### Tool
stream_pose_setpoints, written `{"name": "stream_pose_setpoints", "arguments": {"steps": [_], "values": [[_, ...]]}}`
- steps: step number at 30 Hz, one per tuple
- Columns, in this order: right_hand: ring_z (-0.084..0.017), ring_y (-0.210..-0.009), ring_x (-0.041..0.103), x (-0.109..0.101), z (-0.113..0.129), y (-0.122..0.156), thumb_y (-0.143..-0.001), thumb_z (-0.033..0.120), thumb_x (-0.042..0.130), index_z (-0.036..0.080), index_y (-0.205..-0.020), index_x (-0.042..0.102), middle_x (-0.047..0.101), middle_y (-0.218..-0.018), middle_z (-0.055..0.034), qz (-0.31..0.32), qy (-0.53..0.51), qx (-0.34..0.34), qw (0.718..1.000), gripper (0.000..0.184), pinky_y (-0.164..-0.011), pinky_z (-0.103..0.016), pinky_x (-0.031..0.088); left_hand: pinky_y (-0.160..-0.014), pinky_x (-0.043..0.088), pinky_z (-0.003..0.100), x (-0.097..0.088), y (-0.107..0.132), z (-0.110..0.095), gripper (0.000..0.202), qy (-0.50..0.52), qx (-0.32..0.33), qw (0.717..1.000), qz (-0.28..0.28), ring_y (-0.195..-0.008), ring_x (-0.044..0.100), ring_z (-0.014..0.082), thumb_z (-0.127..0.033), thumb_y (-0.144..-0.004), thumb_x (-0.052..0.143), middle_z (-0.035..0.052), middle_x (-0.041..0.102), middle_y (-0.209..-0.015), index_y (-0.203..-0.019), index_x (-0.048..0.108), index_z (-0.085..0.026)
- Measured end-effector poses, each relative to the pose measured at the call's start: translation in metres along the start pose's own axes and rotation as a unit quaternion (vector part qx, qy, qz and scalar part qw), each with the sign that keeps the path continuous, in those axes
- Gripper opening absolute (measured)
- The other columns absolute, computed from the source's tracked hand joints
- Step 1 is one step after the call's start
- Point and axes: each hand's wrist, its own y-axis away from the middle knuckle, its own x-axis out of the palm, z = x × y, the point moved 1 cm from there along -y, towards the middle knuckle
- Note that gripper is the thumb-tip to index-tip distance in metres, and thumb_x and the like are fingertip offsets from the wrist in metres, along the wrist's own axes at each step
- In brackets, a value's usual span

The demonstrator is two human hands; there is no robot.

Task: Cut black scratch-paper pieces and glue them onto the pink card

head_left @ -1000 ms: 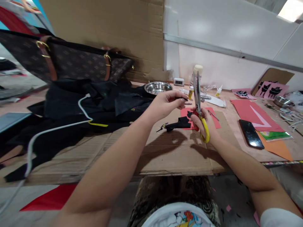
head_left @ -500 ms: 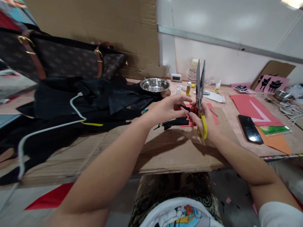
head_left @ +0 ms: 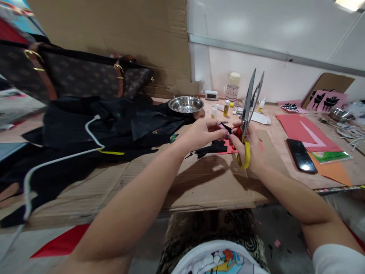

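My left hand [head_left: 204, 133] pinches a small black piece [head_left: 226, 128] with a bit of pink showing at its edge; whether it is cloth or paper I cannot tell. Close beside it, my right hand [head_left: 251, 144] has scissors [head_left: 248, 104] hooked in it, their yellow and red handles in the palm and the blades pointing up, slightly apart. The right fingertips also come up to the black piece. Under the hands lie black scraps [head_left: 212, 147] and a sheet of red paper [head_left: 228, 148], partly covered, on cardboard [head_left: 211, 190].
Black cloth [head_left: 114, 118] with a white cable [head_left: 62, 155] spreads over the left side, before a brown bag [head_left: 85, 76]. Behind the hands stand a steel bowl [head_left: 186, 104], glue bottles [head_left: 226, 108] and a jar [head_left: 233, 86]. A phone [head_left: 301, 156] and red sheets [head_left: 308, 133] lie right.
The scissors have tilted to the right and their blades sit a little further over. The black piece has turned between my fingers, and a pink edge now shows.
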Motion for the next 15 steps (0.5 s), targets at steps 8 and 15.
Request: {"name": "stream_pose_setpoints", "arguments": {"steps": [8, 15], "values": [[-0.017, -0.078, 0.056, 0.001, 0.0, -0.001, -0.086, 0.051, 0.07, 0.026, -0.11, 0.056, 0.059, -0.085, 0.0005, 0.067, 0.021, 0.027, 0.997, 0.038, -0.074, -0.033, 0.05, -0.073, 0.057, 0.028, -0.006, -0.001, -0.003, 0.033, 0.071, 0.027, 0.994, -0.081, -0.068, 0.066, 0.0127, -0.047, -0.075, 0.084, 0.0013, 0.072, -0.072, -0.078, 0.07, -0.017], [-0.017, -0.078, 0.053, 0.002, 0.002, 0.002, -0.087, 0.058, 0.07, 0.024, -0.108, 0.057, 0.058, -0.09, -0.0018, 0.11, 0.038, 0.047, 0.992, 0.042, -0.073, -0.032, 0.05, -0.08, 0.059, 0.032, -0.018, -0.003, -0.002, 0.038, 0.081, 0.047, 0.989, -0.11, -0.074, 0.067, 0.015, -0.053, -0.073, 0.084, 0.0031, 0.075, -0.08, -0.082, 0.071, -0.018]]}}
